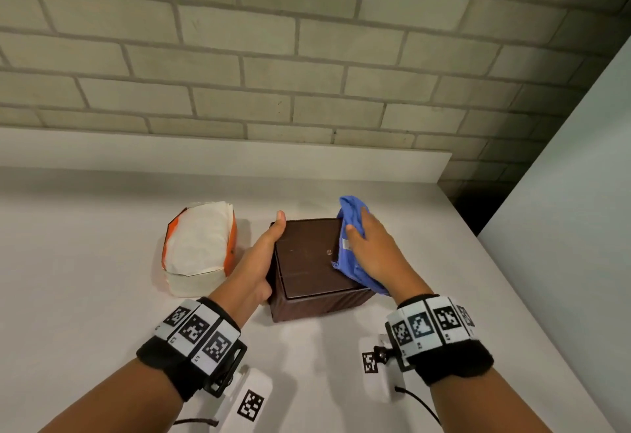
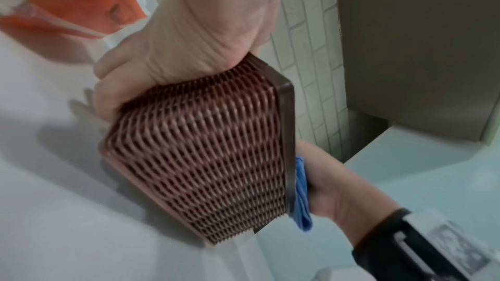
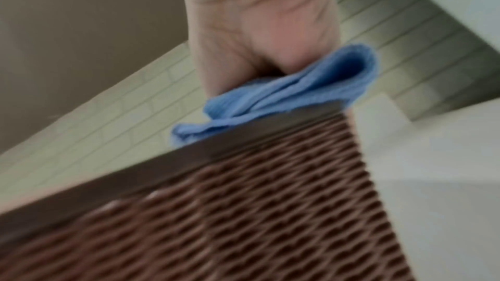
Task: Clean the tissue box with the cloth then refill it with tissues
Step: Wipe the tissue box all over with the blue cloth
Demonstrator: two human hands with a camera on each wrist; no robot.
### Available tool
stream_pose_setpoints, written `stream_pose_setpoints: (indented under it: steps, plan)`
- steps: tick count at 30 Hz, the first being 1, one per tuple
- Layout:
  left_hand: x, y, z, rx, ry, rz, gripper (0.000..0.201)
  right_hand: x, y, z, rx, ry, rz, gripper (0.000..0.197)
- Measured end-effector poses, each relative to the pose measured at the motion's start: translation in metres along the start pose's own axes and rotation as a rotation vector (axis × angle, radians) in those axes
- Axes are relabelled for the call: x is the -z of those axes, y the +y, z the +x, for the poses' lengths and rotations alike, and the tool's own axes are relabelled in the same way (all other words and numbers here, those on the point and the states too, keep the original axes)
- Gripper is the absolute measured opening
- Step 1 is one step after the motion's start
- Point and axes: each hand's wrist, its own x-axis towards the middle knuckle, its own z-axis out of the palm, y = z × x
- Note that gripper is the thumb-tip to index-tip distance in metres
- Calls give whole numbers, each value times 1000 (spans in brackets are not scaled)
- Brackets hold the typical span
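Note:
A dark brown tissue box (image 1: 312, 261) with woven sides (image 2: 200, 168) stands on the white counter. My left hand (image 1: 268, 248) grips its left side, thumb along the top edge and fingers curled against the weave (image 2: 108, 97). My right hand (image 1: 363, 231) holds a bunched blue cloth (image 1: 351, 210) down on the right part of the lid. The cloth (image 3: 284, 97) hangs over the lid's edge in the right wrist view, and shows as a strip (image 2: 301, 191) beside the box rim in the left wrist view. An opened orange pack of white tissues (image 1: 201, 244) lies left of the box.
A white counter (image 1: 102, 296) runs under a low ledge (image 1: 239, 156) and a pale brick wall (image 1: 307, 56). To the right the counter ends at an edge with a dark gap, beyond it a pale panel (image 1: 580, 193).

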Motion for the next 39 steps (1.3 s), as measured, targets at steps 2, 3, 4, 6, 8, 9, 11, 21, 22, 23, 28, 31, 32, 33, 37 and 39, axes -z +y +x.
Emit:
stream_pose_setpoints:
  steps: [2,3,4,6,8,9,11,21,22,23,28,31,32,33,37,39]
  plan:
    - [1,2,2,2,19,-7,41,7,5,-2,-62,-17,185,46]
    - [1,3,2,4,21,-4,41,9,7,-3,-106,-32,252,39]
    - [1,4,3,4,20,-4,42,10,9,-3,-142,-45,299,31]
    - [2,5,8,6,8,-9,44,9,12,-2,-170,-40,321,26]
    - [3,6,14,8,-1,-23,47,8,14,-2,-181,-29,294,35]
    - [3,6,17,9,3,-27,48,7,16,-2,-186,-29,298,38]
    - [4,6,24,14,17,-41,48,8,20,-3,-210,-51,325,42]
    - [4,12,49,58,78,20,43,33,52,-6,-391,-99,523,21]
    - [4,14,51,62,89,27,43,38,57,-8,-397,-59,566,20]
    - [4,15,53,78,87,33,43,42,62,-10,-399,-15,596,18]
    - [4,18,67,81,70,58,47,58,86,-14,-316,153,493,13]
    - [-1,20,65,27,138,73,36,59,98,-14,-231,174,311,27]
    - [-2,21,65,3,151,53,35,57,102,-13,-206,167,259,32]
    - [-2,21,68,1,157,57,36,56,106,-13,-184,150,206,36]
    - [1,22,77,-1,142,123,47,42,125,-11,-98,30,75,45]
    - [0,23,76,9,136,160,48,34,134,-7,-170,-77,-132,56]
